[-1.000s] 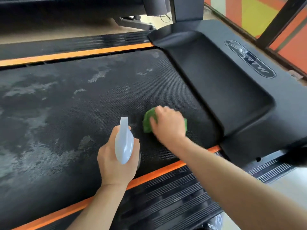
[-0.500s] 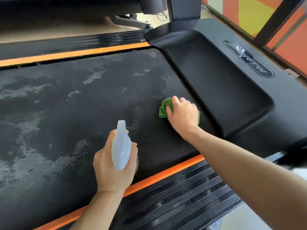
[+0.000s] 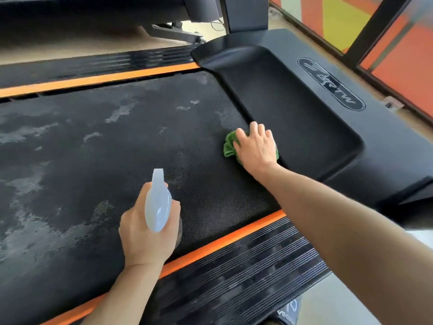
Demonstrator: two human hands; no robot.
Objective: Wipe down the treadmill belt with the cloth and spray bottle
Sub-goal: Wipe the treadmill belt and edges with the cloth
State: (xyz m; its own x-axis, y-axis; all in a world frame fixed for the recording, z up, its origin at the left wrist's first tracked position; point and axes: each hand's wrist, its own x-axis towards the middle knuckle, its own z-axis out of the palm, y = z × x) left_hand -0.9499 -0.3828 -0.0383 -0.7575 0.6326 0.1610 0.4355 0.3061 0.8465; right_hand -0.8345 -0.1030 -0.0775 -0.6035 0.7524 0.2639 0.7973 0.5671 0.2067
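The black treadmill belt (image 3: pixel 98 160) fills the middle of the head view, with grey dusty or wet patches on its left half. My right hand (image 3: pixel 256 146) presses a crumpled green cloth (image 3: pixel 228 145) flat on the belt, right beside the black motor cover. Only the cloth's left and right edges show around the hand. My left hand (image 3: pixel 150 233) grips a pale translucent spray bottle (image 3: pixel 158 202) just above the belt's near edge, nozzle pointing away from me.
The black motor cover (image 3: pixel 304 118) rises at the belt's right end. Orange strips (image 3: pixel 98 79) and ribbed black side rails (image 3: pixel 236 270) run along both sides. An upright post (image 3: pixel 246 12) stands behind the cover. Orange glass panels (image 3: pixel 403 57) line the far right.
My right hand has slid the green cloth away from me and to the right, up against the motor cover. The left hand with the bottle has stayed nearly in place.
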